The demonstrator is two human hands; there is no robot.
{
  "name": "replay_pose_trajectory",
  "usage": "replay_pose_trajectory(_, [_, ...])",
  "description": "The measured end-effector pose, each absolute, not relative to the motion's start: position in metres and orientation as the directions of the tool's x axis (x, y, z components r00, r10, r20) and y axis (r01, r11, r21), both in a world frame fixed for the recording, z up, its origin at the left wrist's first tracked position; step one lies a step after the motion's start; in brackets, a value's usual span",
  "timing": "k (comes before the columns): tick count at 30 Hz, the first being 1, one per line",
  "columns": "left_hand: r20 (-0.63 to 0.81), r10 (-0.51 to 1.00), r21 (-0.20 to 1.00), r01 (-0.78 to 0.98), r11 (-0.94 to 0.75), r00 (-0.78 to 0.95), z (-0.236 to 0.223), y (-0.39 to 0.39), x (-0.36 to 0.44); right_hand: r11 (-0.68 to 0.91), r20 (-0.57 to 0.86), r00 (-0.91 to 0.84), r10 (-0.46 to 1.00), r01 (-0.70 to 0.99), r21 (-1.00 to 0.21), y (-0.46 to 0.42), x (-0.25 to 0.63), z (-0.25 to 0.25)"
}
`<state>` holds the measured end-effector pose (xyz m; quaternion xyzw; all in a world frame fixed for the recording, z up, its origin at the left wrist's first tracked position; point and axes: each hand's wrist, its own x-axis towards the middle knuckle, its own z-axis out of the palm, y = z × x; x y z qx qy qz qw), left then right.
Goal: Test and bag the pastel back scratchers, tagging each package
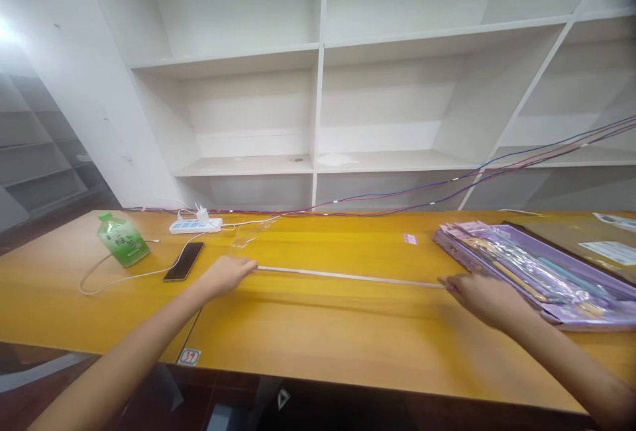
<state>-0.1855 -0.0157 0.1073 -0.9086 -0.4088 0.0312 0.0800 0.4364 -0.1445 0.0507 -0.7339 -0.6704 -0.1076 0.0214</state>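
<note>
A thin white strip (348, 277) stretches straight between my two hands, above the tabletop. Its left end is pinched in the closed fingers of my left hand (229, 275). My right hand (479, 295), slightly smeared by motion, is closed on the other end. Whether the strip is a ribbon, a tape or something stiffer I cannot tell. To the left of my left hand lies a black phone (183, 261) with a white cable (134, 279) across it. Beside my right hand is a purple tray (450, 250) holding several plastic-wrapped items (536, 265).
A green bottle (124, 240) leans at the left of the wooden table (318, 338). Behind it lies a white power strip (211, 225) with plugs. Thin coloured wires (397, 206) run along the back, before white shelves (320, 87). A brown cardboard box (556, 236) sits far right.
</note>
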Motion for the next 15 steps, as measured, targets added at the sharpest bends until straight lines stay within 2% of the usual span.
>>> replay_pose_trajectory(1, [0.035,0.736,-0.187,0.727,-0.660,0.677,0.115,-0.011,-0.167,-0.129,0.113,0.114,0.987,0.983,0.129,-0.133,0.420,0.070])
replay_pose_trajectory(3, [0.084,0.697,-0.195,0.698,-0.689,0.712,0.122,-0.009,-0.122,-0.129,0.089,0.116,0.989,0.980,0.149,-0.112,0.373,0.103])
replay_pose_trajectory(5, [0.116,0.655,-0.186,0.664,-0.724,0.746,0.116,-0.013,-0.074,-0.034,0.070,0.023,0.997,0.987,0.157,-0.097,0.317,0.120])
replay_pose_trajectory(9, [0.112,0.653,-0.133,0.663,-0.737,0.749,0.091,-0.024,-0.019,-0.069,0.087,0.058,0.994,0.989,0.129,-0.085,0.241,0.108])
replay_pose_trajectory(15, [0.085,0.630,-0.200,0.633,-0.748,0.772,0.097,-0.026,-0.032,-0.057,0.105,0.047,0.993,0.994,0.097,-0.089,0.237,0.093])
